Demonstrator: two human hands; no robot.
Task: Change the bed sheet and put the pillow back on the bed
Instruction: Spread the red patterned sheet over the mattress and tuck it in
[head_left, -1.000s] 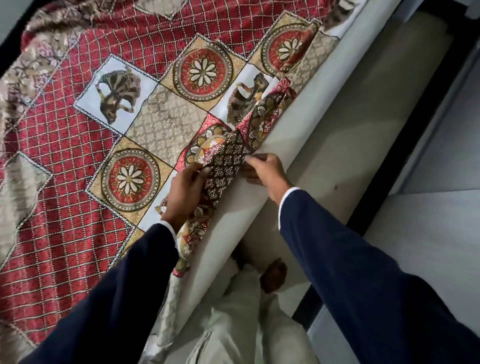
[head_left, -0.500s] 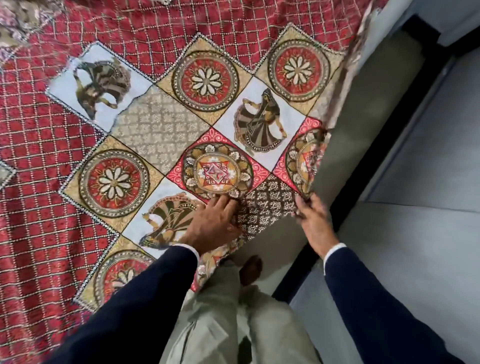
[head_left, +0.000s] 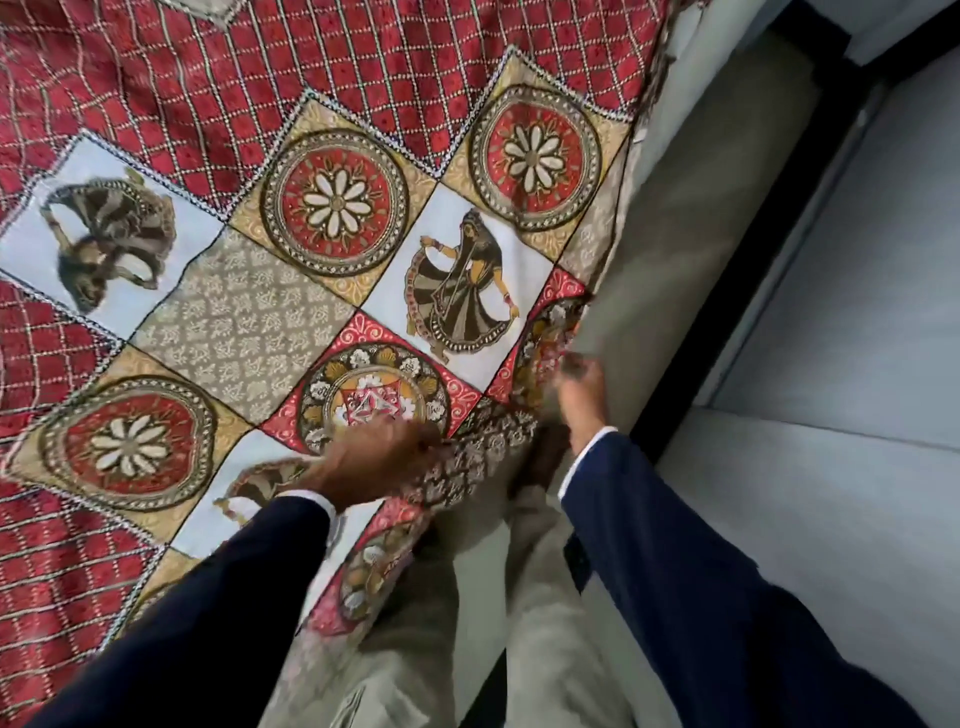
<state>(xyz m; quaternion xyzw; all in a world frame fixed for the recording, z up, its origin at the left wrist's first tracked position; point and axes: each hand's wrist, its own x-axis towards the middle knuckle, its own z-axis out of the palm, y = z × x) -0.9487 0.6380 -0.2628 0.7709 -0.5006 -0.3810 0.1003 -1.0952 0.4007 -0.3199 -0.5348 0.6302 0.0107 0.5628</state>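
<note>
Your red patchwork-printed cotton bed sheet (head_left: 322, 218) lies spread flat on the bed, its border edge running from near you toward upper right. Your left hand (head_left: 374, 462) presses it, grip blurred. Your right hand (head_left: 582, 395) pinches the edge.

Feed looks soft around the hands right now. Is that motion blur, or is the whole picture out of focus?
Head view: motion blur, mainly on the left hand and right hand; the bed sheet pattern farther up reads fairly sharp. Wide-angle bending curves the mattress edge. Lighting even, no glare.
</note>
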